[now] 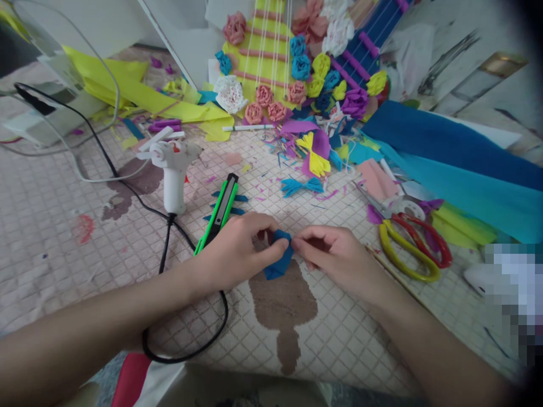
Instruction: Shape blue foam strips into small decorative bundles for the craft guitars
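Observation:
A small folded piece of blue paper (pixel 279 264) is pinched between the thumb and fingers of my left hand (pixel 250 246). My right hand (pixel 328 249) has its thumb and fingertips closed at the paper's upper right edge; how firmly they grip it is hard to see. Just left of my left hand lies a green utility knife (pixel 218 209), partly over some narrow blue strips (pixel 240 198). A white hot glue gun (pixel 173 175) stands farther left, its black cord looping under my left forearm. Beyond my hands sits a blue paper bow (pixel 302 186).
Red and yellow scissors (pixel 418 249) lie to the right, near blue paper sheets (pixel 458 152). At the back stand a yellow guitar shape (pixel 267 51) and a blue one (pixel 377 39), with paper roses around them. Scraps and a yellow bow (pixel 314 154) litter the patterned tablecloth (pixel 106 254).

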Motion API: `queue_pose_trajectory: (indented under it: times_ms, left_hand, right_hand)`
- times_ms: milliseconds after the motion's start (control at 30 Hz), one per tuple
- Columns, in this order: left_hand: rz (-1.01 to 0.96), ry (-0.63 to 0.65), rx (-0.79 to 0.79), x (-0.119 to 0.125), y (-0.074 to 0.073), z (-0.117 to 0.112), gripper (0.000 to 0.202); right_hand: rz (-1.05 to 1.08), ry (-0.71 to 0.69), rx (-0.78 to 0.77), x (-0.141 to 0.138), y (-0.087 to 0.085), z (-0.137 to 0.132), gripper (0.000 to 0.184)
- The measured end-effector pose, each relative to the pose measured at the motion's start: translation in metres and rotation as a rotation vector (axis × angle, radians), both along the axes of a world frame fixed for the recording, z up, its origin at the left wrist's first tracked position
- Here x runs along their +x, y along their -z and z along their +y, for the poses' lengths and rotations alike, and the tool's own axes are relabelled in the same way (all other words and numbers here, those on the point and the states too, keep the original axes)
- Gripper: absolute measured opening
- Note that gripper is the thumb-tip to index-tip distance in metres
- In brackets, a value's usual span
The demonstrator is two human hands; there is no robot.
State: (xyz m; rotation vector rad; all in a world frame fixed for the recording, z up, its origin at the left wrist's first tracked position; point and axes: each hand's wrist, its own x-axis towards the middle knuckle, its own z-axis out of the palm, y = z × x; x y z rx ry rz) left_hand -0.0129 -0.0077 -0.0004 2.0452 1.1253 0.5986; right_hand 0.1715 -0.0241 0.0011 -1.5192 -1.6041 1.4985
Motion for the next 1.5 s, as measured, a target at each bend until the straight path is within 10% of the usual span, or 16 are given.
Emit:
queue_pose_trajectory:
  times_ms: [200, 467, 1500]
  left_hand:
    - [0.051, 0.015, 0.184, -0.001, 0.005, 0.005, 0.011]
    - [0.307, 0.079, 0.391, -0.001, 0.016, 0.005, 0.016]
    - [0.338, 0.208, 0.385, -0.009, 0.016, 0.004, 0.019]
  right_hand:
    - [-0.109, 0.038, -0.003, 0.001, 0.007, 0.002, 0.015]
    - [-0.283, 0.062, 0.443, -0.004, 0.017, 0.001, 0.005]
    - [-0.314, -0.101, 0.601, -0.006, 0.028, 0.002, 0.009]
